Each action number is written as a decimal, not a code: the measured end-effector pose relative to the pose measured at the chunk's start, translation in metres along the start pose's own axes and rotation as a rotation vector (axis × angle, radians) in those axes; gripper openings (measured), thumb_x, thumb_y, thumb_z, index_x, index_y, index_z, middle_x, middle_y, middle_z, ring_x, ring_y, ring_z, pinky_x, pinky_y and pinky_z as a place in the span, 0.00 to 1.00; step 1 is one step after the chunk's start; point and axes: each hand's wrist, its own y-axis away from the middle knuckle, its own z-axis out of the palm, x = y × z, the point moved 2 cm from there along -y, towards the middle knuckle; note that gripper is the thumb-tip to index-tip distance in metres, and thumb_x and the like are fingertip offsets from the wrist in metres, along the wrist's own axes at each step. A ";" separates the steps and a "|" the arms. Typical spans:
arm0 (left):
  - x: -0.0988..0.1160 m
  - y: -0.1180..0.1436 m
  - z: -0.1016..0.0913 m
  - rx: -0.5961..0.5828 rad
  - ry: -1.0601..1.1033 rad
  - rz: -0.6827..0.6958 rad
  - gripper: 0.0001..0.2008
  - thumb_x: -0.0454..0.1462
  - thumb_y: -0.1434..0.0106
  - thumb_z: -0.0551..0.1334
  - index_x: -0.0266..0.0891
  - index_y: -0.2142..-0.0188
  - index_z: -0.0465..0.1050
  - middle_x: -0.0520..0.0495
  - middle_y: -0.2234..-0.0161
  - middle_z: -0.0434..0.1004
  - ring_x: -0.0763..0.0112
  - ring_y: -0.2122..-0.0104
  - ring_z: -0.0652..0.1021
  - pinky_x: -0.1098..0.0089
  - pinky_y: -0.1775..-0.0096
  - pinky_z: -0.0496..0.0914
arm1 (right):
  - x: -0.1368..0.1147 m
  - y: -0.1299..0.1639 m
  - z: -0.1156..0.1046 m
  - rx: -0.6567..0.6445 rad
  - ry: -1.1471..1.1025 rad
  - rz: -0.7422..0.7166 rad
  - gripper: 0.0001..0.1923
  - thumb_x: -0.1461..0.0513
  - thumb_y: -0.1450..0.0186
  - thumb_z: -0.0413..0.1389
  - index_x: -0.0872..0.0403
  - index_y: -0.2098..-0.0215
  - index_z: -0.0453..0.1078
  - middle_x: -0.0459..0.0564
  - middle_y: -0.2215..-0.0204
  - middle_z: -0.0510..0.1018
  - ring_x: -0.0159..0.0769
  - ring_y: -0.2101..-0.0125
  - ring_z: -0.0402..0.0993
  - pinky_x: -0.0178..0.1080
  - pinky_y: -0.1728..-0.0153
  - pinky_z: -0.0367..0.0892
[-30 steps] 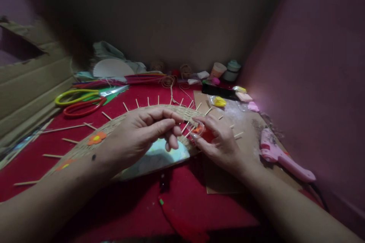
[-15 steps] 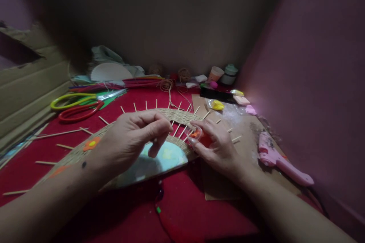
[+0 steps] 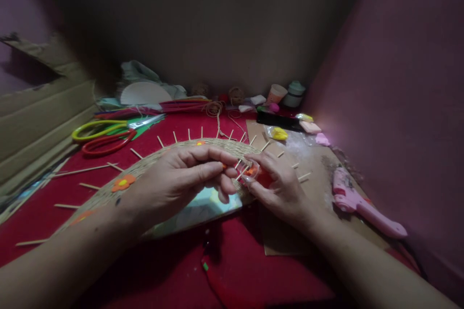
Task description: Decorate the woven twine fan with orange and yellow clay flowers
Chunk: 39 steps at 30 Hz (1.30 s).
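Observation:
My right hand [image 3: 277, 183] is closed around a small clear round tub [image 3: 255, 168] with orange, clay-like material inside. Close to the tub's opening, my left hand [image 3: 197, 171] pinches a small orange piece [image 3: 225, 166] between thumb and forefinger. Beneath both hands lies a woven straw fan shape [image 3: 152, 156] with thin wooden sticks [image 3: 137, 153] jutting from its curved edge. An orange flower [image 3: 123, 183] with a yellow centre sits on the weave near my left wrist. A pale blue-green panel [image 3: 203, 207] forms the fan's inner part, partly hidden by my left hand.
Large scissors [image 3: 108, 135] with yellow and red handles lie at the left. A pink glue gun [image 3: 366, 202] rests on cardboard [image 3: 279, 239] at the right. Packets of yellow clay [image 3: 279, 133], a paper cup [image 3: 276, 94], a lidded jar [image 3: 294, 94] and twine [image 3: 215, 108] stand or lie farther back.
My left hand has moved right toward the tub, and an orange piece now shows in its pinch. My right hand still holds the tub. The whole view has shifted slightly.

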 end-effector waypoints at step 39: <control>0.017 0.006 -0.010 0.100 -0.637 0.062 0.06 0.38 0.41 0.64 0.44 0.64 0.78 0.52 0.75 0.77 0.74 0.74 0.76 0.76 0.70 0.70 | 0.000 0.002 -0.003 0.025 0.043 -0.038 0.15 0.67 0.40 0.54 0.55 0.54 0.67 0.51 0.65 0.75 0.36 0.65 0.73 0.40 0.64 0.70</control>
